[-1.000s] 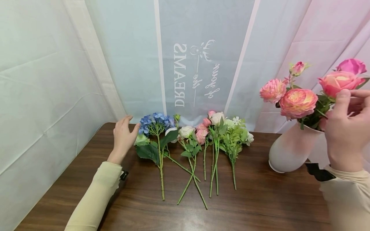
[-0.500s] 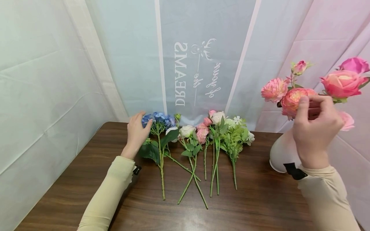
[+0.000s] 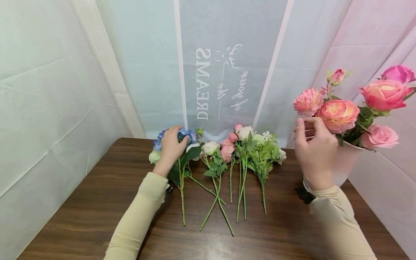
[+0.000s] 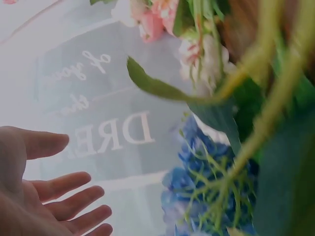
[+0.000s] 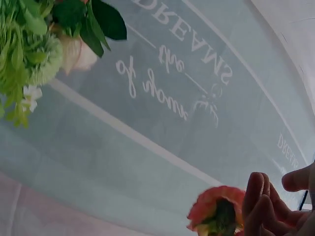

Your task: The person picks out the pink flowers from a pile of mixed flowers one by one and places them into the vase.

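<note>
The left hand (image 3: 171, 150) hovers over the blue hydrangea (image 3: 191, 135) on the table, fingers spread and apart from the flower in the left wrist view, where the hand (image 4: 54, 191) is beside the hydrangea (image 4: 209, 182). Nothing is in its grasp. My right hand (image 3: 315, 151) is in front of the white-pink vase (image 3: 346, 164), below the coral peony (image 3: 338, 115), with its fingers loosely bent and empty. In the right wrist view the right hand (image 5: 280, 206) has a reddish flower (image 5: 216, 209) beside it. The vase holds several pink flowers.
On the wooden table (image 3: 260, 238) lie a white rose (image 3: 210, 147), pink flowers (image 3: 226, 150) and a leafy green bunch (image 3: 262, 159), stems pointing toward the near edge. A printed cloth (image 3: 221, 29) hangs behind, and pale cloth (image 3: 48, 90) hangs at the left.
My left hand has moved right, from beside the hydrangea to over it. My right hand has moved left from the rose at the vase's right, past the peony, and lower.
</note>
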The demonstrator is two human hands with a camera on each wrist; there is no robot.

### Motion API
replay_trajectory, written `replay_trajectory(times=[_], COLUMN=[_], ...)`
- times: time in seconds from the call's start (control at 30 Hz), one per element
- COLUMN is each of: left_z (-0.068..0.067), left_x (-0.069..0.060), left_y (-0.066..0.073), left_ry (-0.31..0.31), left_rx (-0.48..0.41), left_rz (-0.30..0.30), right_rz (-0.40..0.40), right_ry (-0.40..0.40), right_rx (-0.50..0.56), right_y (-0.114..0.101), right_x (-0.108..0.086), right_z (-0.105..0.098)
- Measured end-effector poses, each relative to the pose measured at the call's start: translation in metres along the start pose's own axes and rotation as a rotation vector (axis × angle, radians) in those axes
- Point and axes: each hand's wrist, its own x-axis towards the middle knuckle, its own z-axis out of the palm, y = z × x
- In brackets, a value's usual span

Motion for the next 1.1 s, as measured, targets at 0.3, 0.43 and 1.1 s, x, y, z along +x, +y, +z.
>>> replay_trajectory(times=[0.3,0.43,1.1], left_z=[0.018,0.027,0.080], left_x=[0.005,0.006,0.009], left_y=[0.027,0.038,0.069], left_ry=[-0.069,-0.104,-0.122], left_rx=[0.031,0.040,0.017], left_rz=[-0.022,-0.051,-0.083], right_rz=[0.116,0.173,0.340], right_ry=[-0.291,-0.389,-0.571], right_rx=[-0.054,-0.071,-0.091], right_y=[0.008,0.011,0.021], right_x=[-0.008,-0.009,-0.020], right_z=[0.029,0.038,0.067])
